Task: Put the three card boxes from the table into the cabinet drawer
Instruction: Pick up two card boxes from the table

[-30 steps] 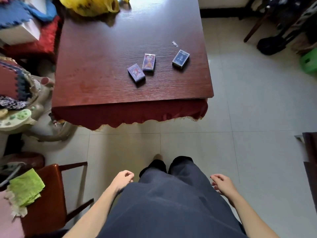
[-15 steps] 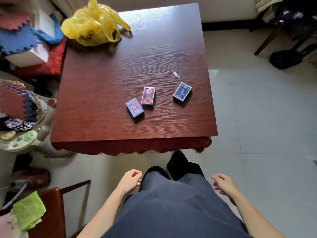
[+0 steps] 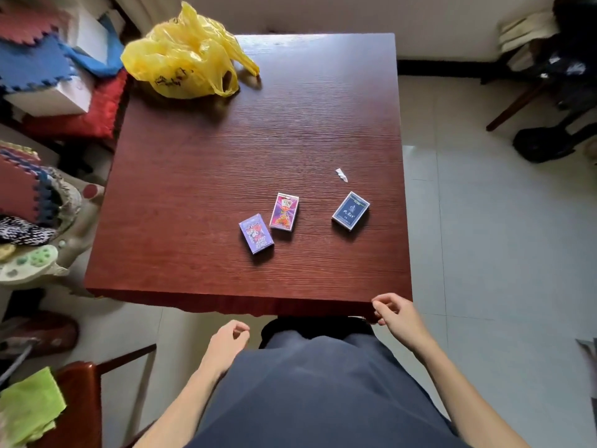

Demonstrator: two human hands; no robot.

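Observation:
Three card boxes lie flat on the dark red wooden table (image 3: 200, 176): a purple box (image 3: 256, 233) nearest me, a pink-purple box (image 3: 284, 212) just right of it, and a dark blue box (image 3: 350, 210) further right. My left hand (image 3: 226, 344) hangs below the table's front edge, fingers loosely curled, holding nothing. My right hand (image 3: 395, 313) is at the table's front right corner, fingers loosely apart and empty. No cabinet or drawer is in view.
A yellow plastic bag (image 3: 184, 59) sits at the table's far left corner, and a small white scrap (image 3: 341, 174) lies beyond the blue box. Foam mats and clutter crowd the left side. A wooden chair (image 3: 80, 399) with a green cloth (image 3: 29, 405) stands front left. Tiled floor lies to the right.
The view has come closer to the table, which now fills more of the frame. Both hands have risen toward the table's front edge, the right one reaching its corner.

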